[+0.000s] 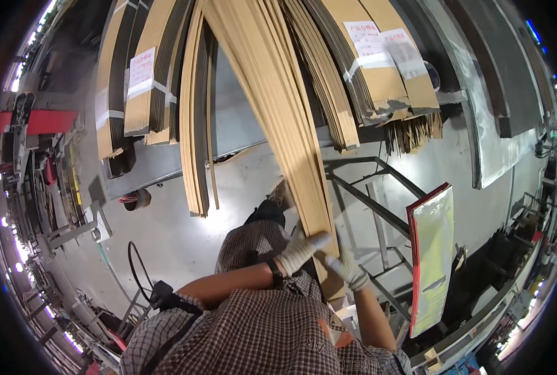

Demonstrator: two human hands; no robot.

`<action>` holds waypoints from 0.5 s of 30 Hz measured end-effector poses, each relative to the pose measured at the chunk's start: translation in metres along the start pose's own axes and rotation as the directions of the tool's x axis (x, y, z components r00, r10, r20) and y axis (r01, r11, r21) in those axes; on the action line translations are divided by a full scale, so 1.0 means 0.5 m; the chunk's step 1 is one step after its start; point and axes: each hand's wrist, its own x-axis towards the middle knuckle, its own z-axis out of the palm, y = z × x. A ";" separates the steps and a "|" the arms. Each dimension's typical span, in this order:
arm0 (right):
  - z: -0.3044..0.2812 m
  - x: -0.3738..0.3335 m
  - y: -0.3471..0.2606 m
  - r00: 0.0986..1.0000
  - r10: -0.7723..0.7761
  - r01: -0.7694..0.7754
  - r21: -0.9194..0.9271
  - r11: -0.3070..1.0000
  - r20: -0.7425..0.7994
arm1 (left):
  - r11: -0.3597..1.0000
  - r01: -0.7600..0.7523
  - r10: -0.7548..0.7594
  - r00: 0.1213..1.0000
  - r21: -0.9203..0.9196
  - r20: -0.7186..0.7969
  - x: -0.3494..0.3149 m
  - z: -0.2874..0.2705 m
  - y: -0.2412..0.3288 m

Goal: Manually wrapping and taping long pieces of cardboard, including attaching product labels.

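Observation:
A long stack of thin, light-brown strips (291, 134) runs from the far edge down to my waist. Across its near end lies my left hand (302, 249) in a pale knit glove, its fingers reaching over the top and holding the stack. My right hand (347, 270), also gloved, grips the same end from the right side, a little nearer to me. The undersides of both hands are hidden by the strips. A dark band circles my left wrist.
More bundled strips (194, 137) lie on a grey table (147, 177), some with white straps and paper labels. At right stand a dark metal frame (372, 203) and a yellowish panel with a red edge (433, 262). A black wire loop (139, 269) is at my left.

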 end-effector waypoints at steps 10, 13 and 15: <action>-0.045 -0.004 0.064 0.978 0.190 -0.185 0.056 0.981 -0.088 | 0.960 -0.255 0.268 0.956 0.117 -0.115 0.012 0.017 -0.038; -0.045 -0.140 0.125 0.939 0.340 -0.335 0.088 0.938 -0.044 | 0.971 -0.223 0.228 0.971 0.081 -0.068 0.038 -0.002 -0.006; -0.006 -0.097 0.057 0.930 0.236 -0.224 0.077 0.972 -0.282 | 0.981 -0.194 0.193 0.978 -0.005 -0.078 0.092 -0.005 0.093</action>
